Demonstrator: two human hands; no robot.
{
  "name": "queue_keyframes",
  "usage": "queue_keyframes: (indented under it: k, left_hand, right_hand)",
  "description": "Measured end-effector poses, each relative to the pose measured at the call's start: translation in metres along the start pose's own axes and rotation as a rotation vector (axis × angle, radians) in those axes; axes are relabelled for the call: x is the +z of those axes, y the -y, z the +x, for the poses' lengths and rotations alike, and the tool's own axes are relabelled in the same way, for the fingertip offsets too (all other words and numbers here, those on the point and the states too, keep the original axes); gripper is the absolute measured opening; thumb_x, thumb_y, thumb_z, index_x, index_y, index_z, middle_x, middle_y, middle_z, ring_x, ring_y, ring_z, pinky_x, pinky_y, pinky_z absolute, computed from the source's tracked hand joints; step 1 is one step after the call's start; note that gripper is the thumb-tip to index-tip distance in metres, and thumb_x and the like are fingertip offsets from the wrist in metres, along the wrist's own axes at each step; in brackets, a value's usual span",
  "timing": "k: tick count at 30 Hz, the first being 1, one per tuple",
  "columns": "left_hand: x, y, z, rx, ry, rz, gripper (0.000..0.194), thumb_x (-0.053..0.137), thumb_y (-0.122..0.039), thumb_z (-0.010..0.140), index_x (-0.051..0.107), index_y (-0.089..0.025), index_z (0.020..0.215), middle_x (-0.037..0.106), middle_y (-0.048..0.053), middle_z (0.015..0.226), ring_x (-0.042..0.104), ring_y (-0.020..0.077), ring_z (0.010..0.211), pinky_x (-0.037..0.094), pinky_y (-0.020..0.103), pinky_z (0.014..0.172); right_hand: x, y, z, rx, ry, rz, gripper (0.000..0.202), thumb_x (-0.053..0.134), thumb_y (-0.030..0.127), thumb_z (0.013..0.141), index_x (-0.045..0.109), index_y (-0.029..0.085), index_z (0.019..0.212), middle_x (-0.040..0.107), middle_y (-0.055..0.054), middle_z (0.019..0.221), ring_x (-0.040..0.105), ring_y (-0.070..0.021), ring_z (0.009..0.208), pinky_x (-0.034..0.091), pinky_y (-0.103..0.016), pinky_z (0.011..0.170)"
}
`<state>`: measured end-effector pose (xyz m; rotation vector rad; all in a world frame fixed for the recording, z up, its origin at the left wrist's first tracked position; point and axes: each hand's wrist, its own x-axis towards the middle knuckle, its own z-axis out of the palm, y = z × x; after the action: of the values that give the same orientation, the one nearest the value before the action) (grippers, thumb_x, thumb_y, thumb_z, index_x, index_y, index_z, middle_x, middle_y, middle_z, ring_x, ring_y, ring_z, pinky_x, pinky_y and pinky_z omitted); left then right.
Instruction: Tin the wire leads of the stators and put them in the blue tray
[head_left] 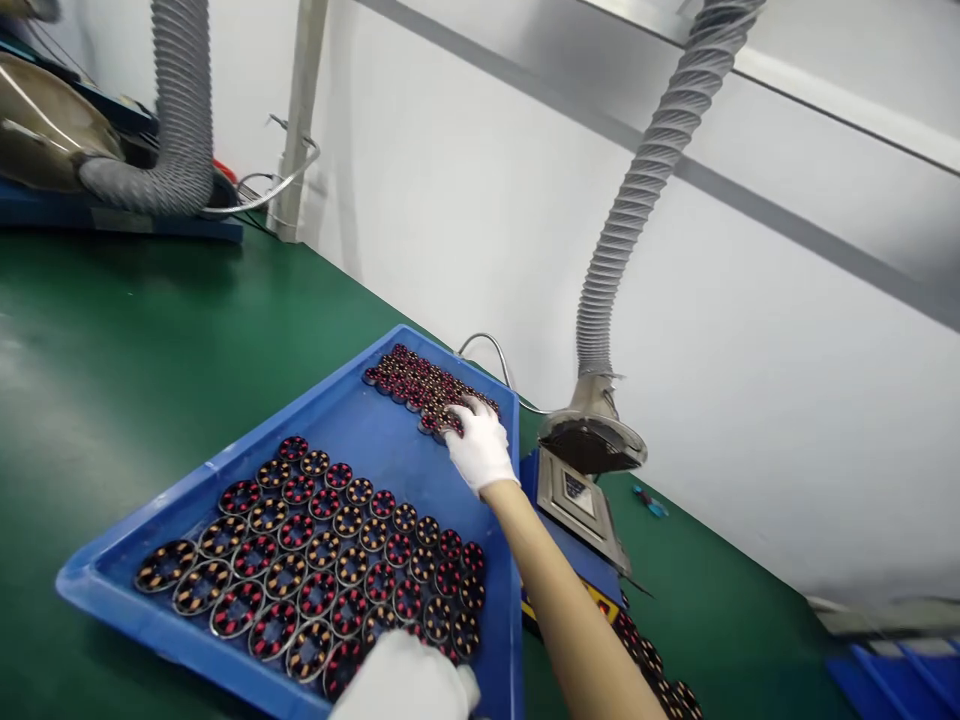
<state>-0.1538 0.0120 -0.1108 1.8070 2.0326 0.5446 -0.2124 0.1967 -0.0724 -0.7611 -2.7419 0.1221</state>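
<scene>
My right hand, in a white glove, reaches to the far end of a blue plastic tray. Its thumb and fingers curl around a motor stator at the edge of the far, tightly packed group of stators. These are small dark rings with red or copper-coloured windings. At the bottom edge, my gloved left hand is over the near group of stators, which lie flat in rows. The left fingers are mostly hidden, so whether it holds anything cannot be seen.
Right of the tray stands a device with a metal top plate, below a grey extraction hose and hood. More stators lie beside it on the green table. Another hose hangs at the left. A white wall runs behind.
</scene>
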Motion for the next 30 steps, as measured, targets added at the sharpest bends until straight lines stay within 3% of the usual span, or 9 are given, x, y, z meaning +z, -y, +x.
queue_keyframes:
  k: [3,6,10,13,16,19,23,27,30]
  left_hand:
    - [-0.008,-0.006,-0.002,0.000,0.027,-0.010,0.025,0.047,-0.024,0.086,0.070,-0.018,0.078,0.072,0.013,0.071,0.069,0.0331,0.066,0.051,0.042,0.061]
    - [-0.011,-0.008,-0.005,-0.051,0.056,-0.020,0.027,0.042,-0.027,0.089,0.069,-0.022,0.084,0.073,0.009,0.078,0.069,0.0312,0.074,0.051,0.044,0.069]
    - [-0.013,-0.010,-0.006,-0.105,0.112,-0.014,0.030,0.042,-0.034,0.090,0.068,-0.024,0.101,0.072,0.009,0.095,0.067,0.0313,0.086,0.050,0.045,0.077]
    - [-0.016,-0.014,-0.006,-0.135,0.175,0.042,0.032,0.039,-0.032,0.090,0.066,-0.026,0.106,0.070,0.007,0.104,0.067,0.0302,0.089,0.049,0.045,0.080]
    - [-0.020,-0.019,-0.007,-0.140,0.223,0.114,0.038,0.033,-0.025,0.089,0.065,-0.024,0.110,0.065,0.007,0.116,0.065,0.0298,0.094,0.048,0.045,0.083]
    - [-0.020,-0.021,-0.009,-0.108,0.193,0.176,0.044,0.028,-0.021,0.087,0.065,-0.022,0.110,0.062,0.010,0.119,0.066,0.0307,0.093,0.049,0.044,0.081]
    - [-0.015,-0.019,-0.011,-0.089,0.108,0.179,0.046,0.028,-0.023,0.084,0.067,-0.024,0.108,0.065,0.009,0.115,0.066,0.0307,0.091,0.051,0.041,0.077]
    - [-0.014,-0.019,-0.011,-0.162,0.049,0.121,0.042,0.032,-0.030,0.084,0.069,-0.025,0.102,0.069,0.008,0.107,0.067,0.0280,0.090,0.050,0.036,0.079]
    - [-0.015,-0.021,-0.009,-0.213,0.101,0.117,0.043,0.030,-0.031,0.087,0.068,-0.022,0.105,0.069,0.010,0.106,0.066,0.0292,0.095,0.049,0.041,0.084]
  right_hand:
    - [-0.044,-0.022,-0.063,-0.010,-0.062,-0.004,0.024,0.053,0.025,0.083,0.063,0.027,0.104,0.057,0.001,0.124,0.048,-0.0142,0.118,0.035,-0.027,0.103]
    - [-0.069,-0.058,-0.139,0.177,-0.106,-0.075,0.024,0.050,0.024,0.082,0.065,0.022,0.101,0.061,-0.004,0.120,0.052,-0.0167,0.114,0.037,-0.031,0.101]
    - [-0.064,-0.103,-0.225,0.507,-0.032,-0.168,0.023,0.049,0.018,0.081,0.068,0.014,0.093,0.069,-0.011,0.101,0.064,-0.0223,0.094,0.048,-0.033,0.085]
    - [-0.051,-0.118,-0.263,0.696,0.047,-0.210,0.023,0.050,0.022,0.081,0.071,0.014,0.086,0.070,-0.013,0.092,0.066,-0.0274,0.081,0.050,-0.037,0.072]
    - [-0.042,-0.117,-0.276,0.786,0.083,-0.220,0.031,0.048,0.034,0.083,0.072,0.014,0.083,0.069,-0.016,0.090,0.065,-0.0300,0.080,0.048,-0.039,0.069]
    - [-0.038,-0.108,-0.271,0.767,0.073,-0.187,0.035,0.048,0.041,0.083,0.073,0.016,0.086,0.065,-0.017,0.101,0.058,-0.0331,0.097,0.044,-0.041,0.080]
    - [-0.030,-0.094,-0.257,0.688,0.043,-0.045,0.019,0.062,0.027,0.072,0.072,0.014,0.080,0.062,-0.021,0.108,0.051,-0.0384,0.105,0.038,-0.047,0.088]
    - [-0.020,-0.092,-0.251,0.680,-0.041,0.203,0.009,0.060,0.008,0.063,0.064,0.016,0.065,0.066,-0.017,0.087,0.058,-0.0349,0.091,0.041,-0.047,0.082]
    - [-0.024,-0.099,-0.248,0.680,-0.123,0.505,0.005,0.058,0.019,0.067,0.056,0.018,0.063,0.064,-0.009,0.068,0.062,-0.0265,0.070,0.047,-0.040,0.068]
